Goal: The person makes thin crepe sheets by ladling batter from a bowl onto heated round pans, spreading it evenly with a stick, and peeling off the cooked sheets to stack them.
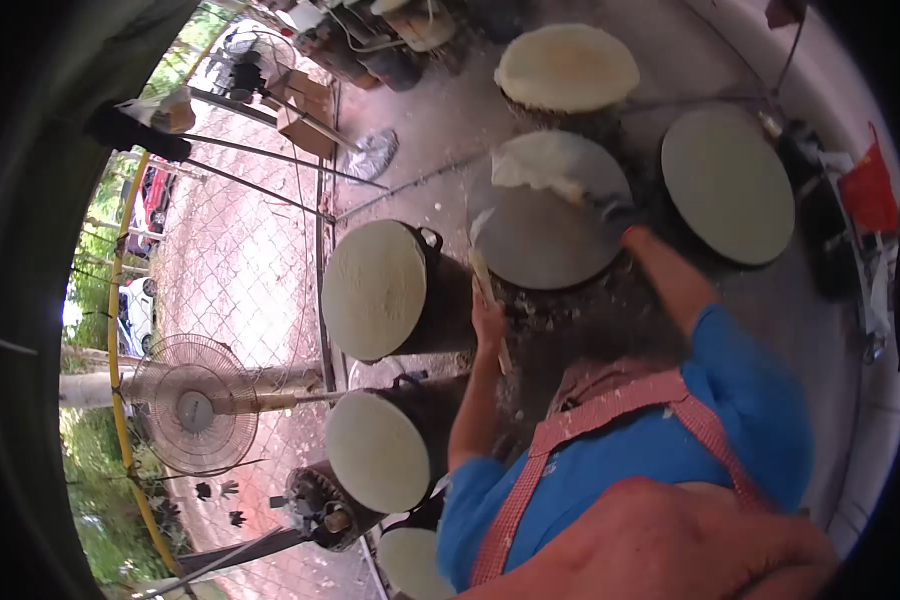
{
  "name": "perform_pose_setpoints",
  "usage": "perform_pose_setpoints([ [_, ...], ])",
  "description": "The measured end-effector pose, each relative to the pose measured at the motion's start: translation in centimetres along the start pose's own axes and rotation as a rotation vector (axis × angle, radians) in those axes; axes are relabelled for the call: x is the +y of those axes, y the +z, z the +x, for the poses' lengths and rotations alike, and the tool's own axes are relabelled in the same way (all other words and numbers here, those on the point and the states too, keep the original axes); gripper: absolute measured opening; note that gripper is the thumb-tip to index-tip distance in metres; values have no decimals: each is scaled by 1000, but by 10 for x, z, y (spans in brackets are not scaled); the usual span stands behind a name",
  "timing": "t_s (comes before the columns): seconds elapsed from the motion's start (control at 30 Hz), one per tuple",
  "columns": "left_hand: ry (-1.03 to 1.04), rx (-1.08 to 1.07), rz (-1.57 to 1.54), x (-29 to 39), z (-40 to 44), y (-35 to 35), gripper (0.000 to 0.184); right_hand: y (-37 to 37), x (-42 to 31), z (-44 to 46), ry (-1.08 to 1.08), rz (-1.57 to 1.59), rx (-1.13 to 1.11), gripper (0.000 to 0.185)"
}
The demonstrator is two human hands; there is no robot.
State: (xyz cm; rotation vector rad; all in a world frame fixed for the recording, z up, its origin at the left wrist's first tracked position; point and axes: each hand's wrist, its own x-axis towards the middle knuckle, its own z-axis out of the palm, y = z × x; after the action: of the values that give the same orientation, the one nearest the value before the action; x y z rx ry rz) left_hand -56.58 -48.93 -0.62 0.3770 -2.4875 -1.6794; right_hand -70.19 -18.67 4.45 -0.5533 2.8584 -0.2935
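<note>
My left hand (488, 325) is closed round a long, thin wooden tool (484, 275), whose pale upper end is at the left edge of a round grey griddle (560, 250). On the far part of that griddle lies a whitish, uneven sheet (535, 163). My right hand (618, 210) is over the griddle's right side, near the sheet's lower right end. It looks dark and blurred, with a red band at the wrist, so its fingers and anything in them cannot be made out.
Round plates covered with pale layers stand beyond (568, 68), at the right (728, 185), at the left (374, 290) and lower left (378, 452). A fan (196, 408) stands by the wire fence. A cardboard box (307, 112) and a plastic bag (372, 156) are at the upper left.
</note>
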Motion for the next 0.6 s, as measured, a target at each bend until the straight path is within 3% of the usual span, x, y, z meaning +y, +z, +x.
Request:
perform_pose_setpoints([
  [0.03,144,67,212,-10,-27,-5,65,15,-7,-5,10,24,-12,35],
  [0.1,-96,43,78,-51,-62,-15,65,33,2,0,211,366,129,38],
  [0.13,-84,27,76,-29,-66,-17,65,43,12,-2,315,525,197,39],
  [0.17,-316,-19,-24,13,-86,-23,65,59,12,-8,424,693,255,40],
  [0.2,-544,-59,-126,37,-94,-26,65,68,-22,-5,386,545,471,42],
  [0.33,-543,-96,-141,16,-99,-31,66,94,41,-17,334,784,390,38],
  [0.4,-294,-18,-86,-18,-91,-33,67,102,63,-6,268,966,354,35],
  [0.43,-272,-10,-90,-22,-85,-33,67,94,73,9,219,1039,354,34],
  [0.5,-232,-50,168,-24,-89,-35,68,57,37,-5,516,903,2,38],
  [0.6,-268,-26,4,-27,-93,-27,68,69,14,-11,311,844,80,33],
])
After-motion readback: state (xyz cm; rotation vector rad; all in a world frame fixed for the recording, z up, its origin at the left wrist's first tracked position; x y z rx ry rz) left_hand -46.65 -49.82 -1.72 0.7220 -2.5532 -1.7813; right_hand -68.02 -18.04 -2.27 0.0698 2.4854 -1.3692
